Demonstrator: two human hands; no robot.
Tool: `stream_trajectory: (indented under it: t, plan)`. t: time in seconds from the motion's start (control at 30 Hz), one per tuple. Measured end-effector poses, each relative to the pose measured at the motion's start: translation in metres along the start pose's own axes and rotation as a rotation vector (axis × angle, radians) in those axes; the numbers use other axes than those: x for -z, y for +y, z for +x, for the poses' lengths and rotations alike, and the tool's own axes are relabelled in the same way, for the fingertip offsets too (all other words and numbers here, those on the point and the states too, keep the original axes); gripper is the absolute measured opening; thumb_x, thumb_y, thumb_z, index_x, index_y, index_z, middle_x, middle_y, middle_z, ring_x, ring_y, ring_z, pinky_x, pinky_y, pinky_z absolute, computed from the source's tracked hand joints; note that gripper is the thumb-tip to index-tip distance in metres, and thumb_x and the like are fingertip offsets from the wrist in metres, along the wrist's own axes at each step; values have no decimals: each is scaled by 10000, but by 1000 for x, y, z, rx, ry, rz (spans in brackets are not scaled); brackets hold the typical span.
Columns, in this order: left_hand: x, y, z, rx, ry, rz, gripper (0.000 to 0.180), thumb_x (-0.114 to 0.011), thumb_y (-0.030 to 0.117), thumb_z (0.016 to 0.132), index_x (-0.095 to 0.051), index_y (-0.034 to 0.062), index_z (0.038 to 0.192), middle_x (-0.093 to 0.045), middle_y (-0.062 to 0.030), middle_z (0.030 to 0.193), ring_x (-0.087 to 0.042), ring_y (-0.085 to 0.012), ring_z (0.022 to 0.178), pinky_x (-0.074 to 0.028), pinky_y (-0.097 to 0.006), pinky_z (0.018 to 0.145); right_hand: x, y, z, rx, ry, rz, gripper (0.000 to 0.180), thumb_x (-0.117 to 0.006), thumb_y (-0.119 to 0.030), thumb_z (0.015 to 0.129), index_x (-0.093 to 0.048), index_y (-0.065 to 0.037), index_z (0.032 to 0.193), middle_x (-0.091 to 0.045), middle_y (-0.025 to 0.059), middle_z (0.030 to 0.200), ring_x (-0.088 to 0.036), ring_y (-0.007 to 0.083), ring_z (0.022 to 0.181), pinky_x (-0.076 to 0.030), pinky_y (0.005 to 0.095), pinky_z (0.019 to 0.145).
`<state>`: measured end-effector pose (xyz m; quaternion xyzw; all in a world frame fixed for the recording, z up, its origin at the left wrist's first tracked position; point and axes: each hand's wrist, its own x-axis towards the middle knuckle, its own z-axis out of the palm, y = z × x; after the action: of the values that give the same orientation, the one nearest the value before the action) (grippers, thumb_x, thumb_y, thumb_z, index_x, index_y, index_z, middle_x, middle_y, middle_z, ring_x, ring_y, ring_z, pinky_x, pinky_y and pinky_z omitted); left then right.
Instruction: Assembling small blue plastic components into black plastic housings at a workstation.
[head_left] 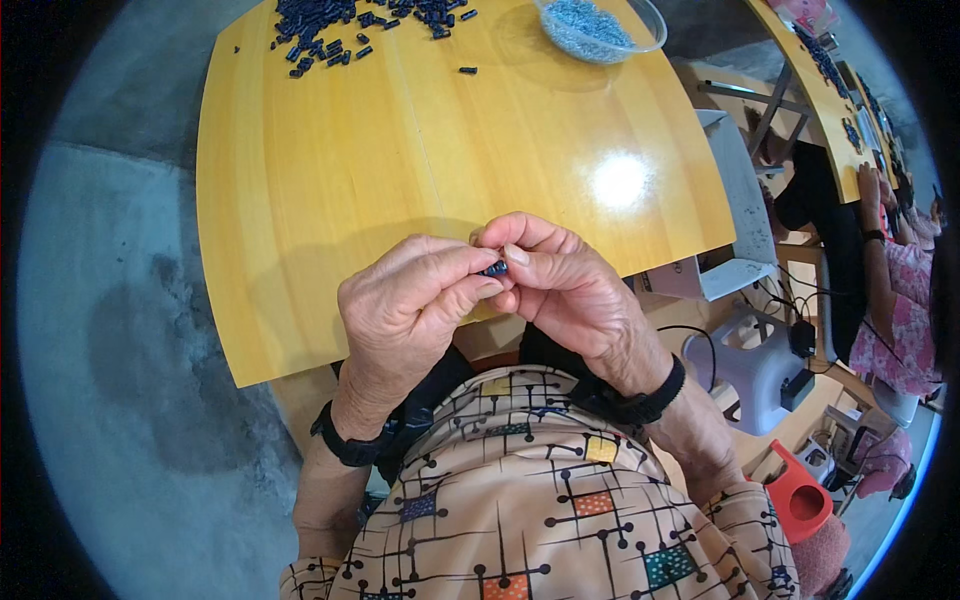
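Close in front of my body, over the near edge of the table, both hands meet around a small dark blue cylindrical part (pixel 493 269). My left hand (pixel 400 295) pinches it between thumb and fingers, so only a short shiny length shows. The thumb of my right hand (pixel 580 290) presses at the part's right end, its fingers curled closed. Whether these fingers also hold something tiny is hidden. Similar dark blue parts lie in a loose pile (pixel 318 18) at the table's far left, and one single part (pixel 467 70) sits apart from them.
A clear round bowl (pixel 655 38) of small light-blue pieces stands at the far right of the yellow wooden table (pixel 400 150). Right of it are an open cardboard box (pixel 745 200), a pale stool (pixel 750 370), cables and a red stool (pixel 800 500). Another person (pixel 890 300) works at a second table.
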<state>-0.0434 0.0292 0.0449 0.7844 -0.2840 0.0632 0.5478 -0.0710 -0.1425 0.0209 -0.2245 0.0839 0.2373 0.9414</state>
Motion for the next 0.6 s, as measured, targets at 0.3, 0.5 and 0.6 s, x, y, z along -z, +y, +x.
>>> stream_trajectory:
  t: [0.3,0.5,0.6]
  plan:
    - [-1,-3,-3,-35,35,2,175,-754,69,737,-679,0,880,-670,-97,776,-655,-168,677,-519,-258,574,-2,2,0,22,2,-65,193,-604,-95,898,-613,-12,1073,-640,50,902,-608,105,715,-531,237,704]
    - [0,0,-4,-15,26,81,175,-766,59,712,-674,-8,844,-669,-95,770,-640,-173,687,-503,-257,596,-3,3,-3,76,-23,-136,182,-620,-93,887,-627,-12,1050,-645,49,923,-598,108,721,-524,231,695]
    - [1,-2,-3,-18,15,139,175,-768,70,708,-670,1,836,-665,-90,759,-641,-175,677,-498,-261,585,-3,3,-1,89,11,-180,174,-618,-91,889,-631,-14,1044,-646,51,931,-594,110,732,-519,228,691]
